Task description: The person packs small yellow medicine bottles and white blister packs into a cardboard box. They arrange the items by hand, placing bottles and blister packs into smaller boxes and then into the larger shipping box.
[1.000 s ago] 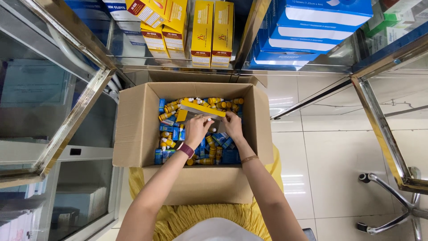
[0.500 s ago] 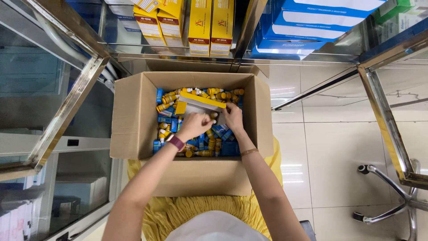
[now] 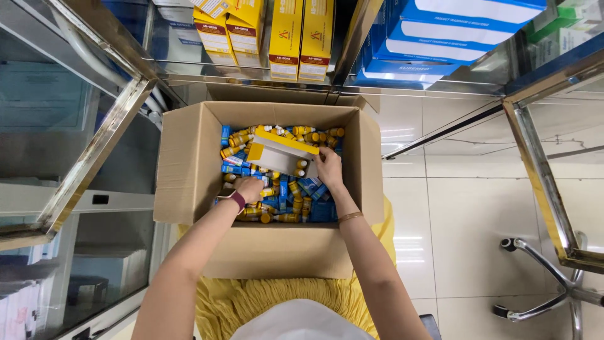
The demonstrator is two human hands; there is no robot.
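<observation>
- Fingers of my right hand (image 3: 329, 169) pinch the yellow tray (image 3: 281, 153) above the cardboard box (image 3: 189, 164), steadying it.
- Left hand (image 3: 249, 189) curls among small bottles (image 3: 277, 217) inside that box; grip unclear.

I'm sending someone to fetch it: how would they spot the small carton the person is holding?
Look inside the open cardboard box on the person's lap. Above the heap of little yellow-capped bottles, the right hand holds a flat yellow-and-white carton, far larger than the bottles around it.
</observation>
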